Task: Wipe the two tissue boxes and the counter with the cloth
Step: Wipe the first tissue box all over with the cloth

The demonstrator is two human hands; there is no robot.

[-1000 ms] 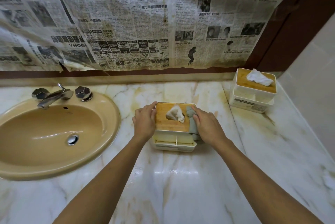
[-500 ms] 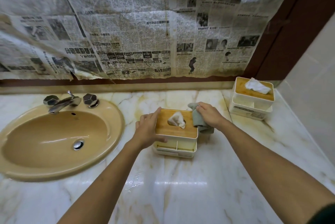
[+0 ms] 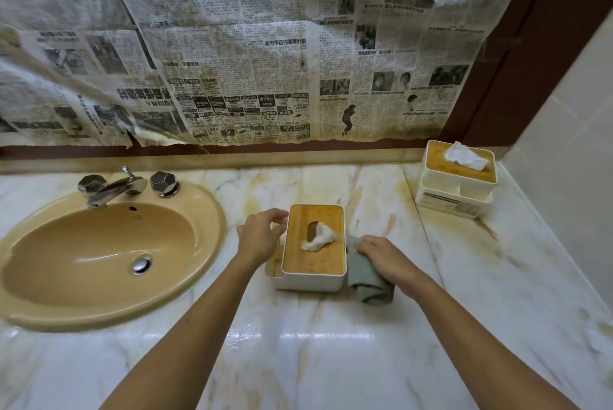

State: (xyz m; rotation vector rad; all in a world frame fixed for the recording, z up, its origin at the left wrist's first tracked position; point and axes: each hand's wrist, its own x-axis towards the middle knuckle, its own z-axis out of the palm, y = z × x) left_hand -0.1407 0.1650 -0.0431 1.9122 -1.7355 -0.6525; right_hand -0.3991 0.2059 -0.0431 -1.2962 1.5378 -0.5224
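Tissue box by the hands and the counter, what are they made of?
The tissue box looks like matte white plastic under a lid of bamboo or wood, with visible grain. The counter looks like polished marble or an imitation: veined, glossy, reflecting light.

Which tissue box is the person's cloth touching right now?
The near tissue box in the middle of the counter. The right hand presses the grey-green cloth against its right side. The other tissue box sits untouched in the far right corner.
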